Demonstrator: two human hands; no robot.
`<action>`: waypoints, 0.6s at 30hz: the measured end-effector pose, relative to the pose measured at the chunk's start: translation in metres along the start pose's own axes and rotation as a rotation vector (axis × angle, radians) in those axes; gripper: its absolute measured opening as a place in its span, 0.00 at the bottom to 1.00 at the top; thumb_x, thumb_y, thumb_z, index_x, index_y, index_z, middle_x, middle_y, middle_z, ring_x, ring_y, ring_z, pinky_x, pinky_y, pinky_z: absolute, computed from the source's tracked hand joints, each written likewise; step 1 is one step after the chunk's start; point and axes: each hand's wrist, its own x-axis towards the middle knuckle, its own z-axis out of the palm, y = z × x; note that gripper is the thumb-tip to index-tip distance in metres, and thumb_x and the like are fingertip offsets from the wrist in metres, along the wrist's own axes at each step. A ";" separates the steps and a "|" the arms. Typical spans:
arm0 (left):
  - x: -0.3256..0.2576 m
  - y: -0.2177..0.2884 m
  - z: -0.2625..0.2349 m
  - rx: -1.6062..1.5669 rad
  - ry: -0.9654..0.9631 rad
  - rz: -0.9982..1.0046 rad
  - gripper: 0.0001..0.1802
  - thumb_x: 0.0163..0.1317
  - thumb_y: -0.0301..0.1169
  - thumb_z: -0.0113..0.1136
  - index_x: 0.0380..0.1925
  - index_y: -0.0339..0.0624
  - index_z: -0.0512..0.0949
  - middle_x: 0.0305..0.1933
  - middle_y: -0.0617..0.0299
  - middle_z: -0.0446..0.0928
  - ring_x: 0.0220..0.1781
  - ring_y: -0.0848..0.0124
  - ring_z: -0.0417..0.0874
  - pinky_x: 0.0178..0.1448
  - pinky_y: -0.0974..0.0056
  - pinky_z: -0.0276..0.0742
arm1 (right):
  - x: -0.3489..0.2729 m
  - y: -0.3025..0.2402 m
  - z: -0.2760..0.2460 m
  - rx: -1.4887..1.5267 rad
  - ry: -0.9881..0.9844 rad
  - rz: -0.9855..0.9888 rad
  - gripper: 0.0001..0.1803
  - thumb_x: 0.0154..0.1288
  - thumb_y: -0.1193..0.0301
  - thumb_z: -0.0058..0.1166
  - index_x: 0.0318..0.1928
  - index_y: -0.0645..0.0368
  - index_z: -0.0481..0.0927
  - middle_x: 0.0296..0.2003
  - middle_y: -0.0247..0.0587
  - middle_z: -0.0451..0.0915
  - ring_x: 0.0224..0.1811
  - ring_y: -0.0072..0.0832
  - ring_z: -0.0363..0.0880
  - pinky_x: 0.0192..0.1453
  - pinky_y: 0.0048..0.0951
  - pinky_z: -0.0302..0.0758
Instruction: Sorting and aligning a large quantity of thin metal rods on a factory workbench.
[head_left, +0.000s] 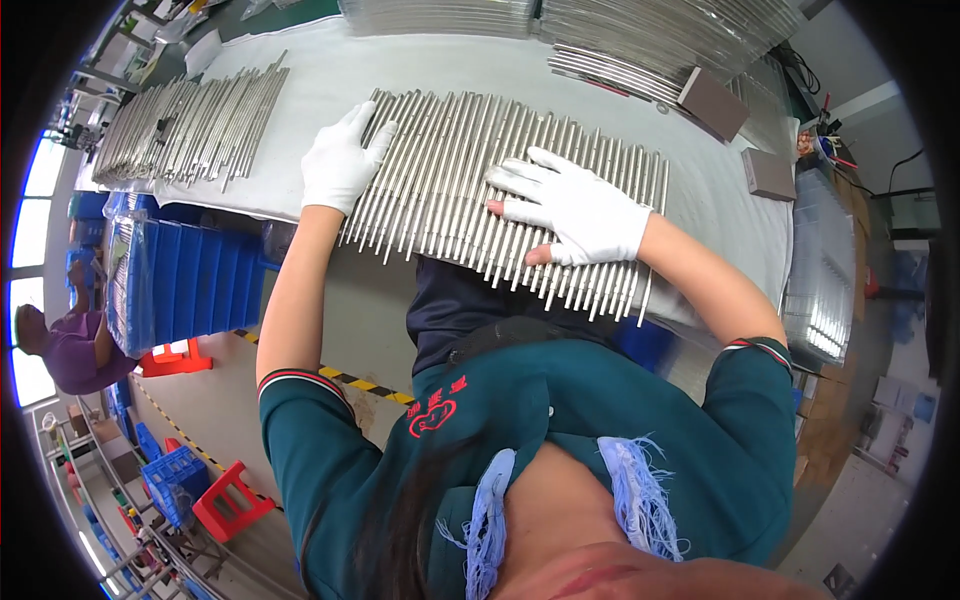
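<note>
A row of thin metal rods [440, 170] lies side by side on the white-covered table, their near ends sticking out past its front edge. My left hand [345, 160], in a white glove, rests at the left end of this row with thumb and fingers apart, touching the outermost rods. Flat across the right part of the row lies my right hand [580, 208], fingers spread. Its glove leaves the tips of the thumb and a finger bare. Farther left on the table is a second batch of metal rods [200, 125], with a small dark object on top.
Clear plastic trays [660, 35] are stacked along the back. Two brown blocks [712, 103] sit at the right, near more rods [610, 72]. Stacked blue bins [200, 270] stand below the table at left, near a person in purple [75, 345]. Red stands [232, 503] are on the floor.
</note>
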 end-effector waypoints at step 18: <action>-0.010 0.067 -0.010 0.025 -0.126 -0.126 0.32 0.59 0.57 0.52 0.55 0.47 0.74 0.56 0.59 0.76 0.51 0.56 0.79 0.52 0.55 0.76 | -0.117 0.000 -0.030 0.114 -0.190 0.100 0.41 0.60 0.37 0.37 0.63 0.54 0.66 0.67 0.51 0.59 0.70 0.47 0.54 0.74 0.48 0.45</action>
